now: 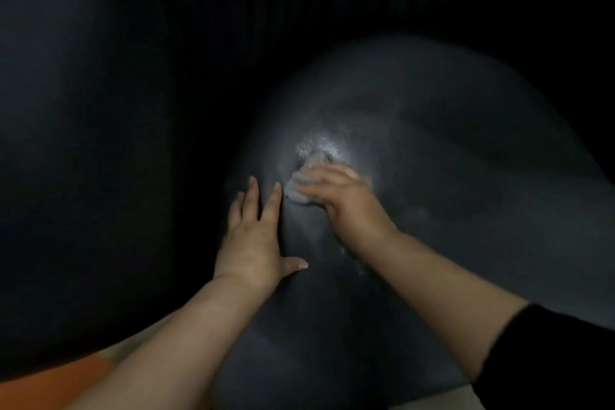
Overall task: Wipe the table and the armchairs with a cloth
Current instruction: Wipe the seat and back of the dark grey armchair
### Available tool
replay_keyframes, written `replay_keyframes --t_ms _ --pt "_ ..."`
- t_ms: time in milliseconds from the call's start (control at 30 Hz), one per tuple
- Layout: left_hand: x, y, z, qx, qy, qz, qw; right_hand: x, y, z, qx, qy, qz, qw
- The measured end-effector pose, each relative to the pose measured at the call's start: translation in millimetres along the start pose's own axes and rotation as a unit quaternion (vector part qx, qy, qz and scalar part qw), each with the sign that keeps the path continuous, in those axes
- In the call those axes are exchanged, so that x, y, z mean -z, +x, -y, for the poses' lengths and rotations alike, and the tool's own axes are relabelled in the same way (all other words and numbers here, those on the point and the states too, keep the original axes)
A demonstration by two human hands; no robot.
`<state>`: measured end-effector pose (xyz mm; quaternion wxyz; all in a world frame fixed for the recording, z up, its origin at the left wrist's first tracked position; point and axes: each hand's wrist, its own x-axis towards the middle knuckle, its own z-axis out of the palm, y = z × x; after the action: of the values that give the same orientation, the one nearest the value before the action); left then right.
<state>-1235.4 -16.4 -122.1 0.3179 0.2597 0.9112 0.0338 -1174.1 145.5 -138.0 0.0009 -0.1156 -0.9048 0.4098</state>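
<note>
In the head view, a dark, rounded, leather-like armchair surface is seen filling the centre and right of the frame, with a bright glint just above the hands. A pale cloth is bunched under the right hand slightly right of centre; it is pressed against the upholstery, and its crumpled edge is seen sticking out past the fingertips toward the upper left. The right fingers are blurred, so it cannot be told for certain whether they are curled round the cloth or merely laid flat over it; they appear to be held close together on top of it. The left hand is laid flat on the same surface just to the lower left of the cloth, fingers straight and slightly spread, thumb stuck out to the right, nothing held. The cloth is thus found just beyond the left fingertips, up and to the right, but it is already under the right hand, which is judged the working hand, with the left bracing. The stretch of upholstery toward the upper right is probably to be wiped next. A black sleeve is seen at lower right, and an orange patch at lower left.
</note>
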Motion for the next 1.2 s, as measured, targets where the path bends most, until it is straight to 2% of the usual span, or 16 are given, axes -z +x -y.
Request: replay_keyframes --t_ms 67,133,200,300,333,433,600,667,767,800,1000,1200 --pt "2.1 -2.2 -0.9 0.0 0.006 -0.011 1.0 10.7 -9.5 3.3 -0.004 0.048 0.009 0.999" --pt "3.1 -4.6 -1.4 -0.006 0.007 -0.028 1.0 26.2 5.7 4.3 -0.036 0.122 -0.075 0.989" --pt "0.1 -9.3 -1.9 -0.014 0.002 -0.037 0.999 37.7 33.9 0.3 -0.074 0.095 -0.145 0.982" --pt "-7.3 -18.6 -2.0 -0.016 -0.014 -0.047 0.999 22.8 55.4 -6.4 -0.074 -0.035 -0.06 0.995" --pt "-9.1 -20.2 -1.8 -0.017 -0.018 -0.05 0.998 12.5 51.8 -5.1 -0.076 -0.045 -0.043 0.995" --pt "-12.2 -24.4 -1.0 -0.021 -0.024 -0.051 0.998 -8.0 20.8 4.2 -0.041 0.009 -0.032 0.999" --pt "-9.1 -30.3 -2.0 -0.037 -0.016 -0.055 0.998 -0.8 -24.6 0.3 0.002 0.026 0.043 0.999" --pt "-6.6 -31.7 -1.2 -0.045 -0.01 -0.062 0.997 12.3 -31.2 -2.2 -0.015 0.063 0.018 0.998" --pt "-6.5 -33.8 -3.5 -0.053 -0.014 -0.064 0.996 33.1 -43.1 -11.9 -0.089 0.108 -0.093 0.986" --pt "-7.6 -34.9 -5.0 -0.054 -0.016 -0.062 0.996 34.8 -49.8 -13.6 -0.105 0.11 -0.108 0.982" --pt "-17.4 -41.6 -13.5 -0.051 -0.045 -0.045 0.997 2.1 -85.8 0.3 -0.144 0.139 -0.101 0.975" --pt "-18.5 -42.3 -9.8 -0.066 -0.037 -0.043 0.996 -12.6 -120.5 4.1 -0.049 0.001 -0.002 0.999"
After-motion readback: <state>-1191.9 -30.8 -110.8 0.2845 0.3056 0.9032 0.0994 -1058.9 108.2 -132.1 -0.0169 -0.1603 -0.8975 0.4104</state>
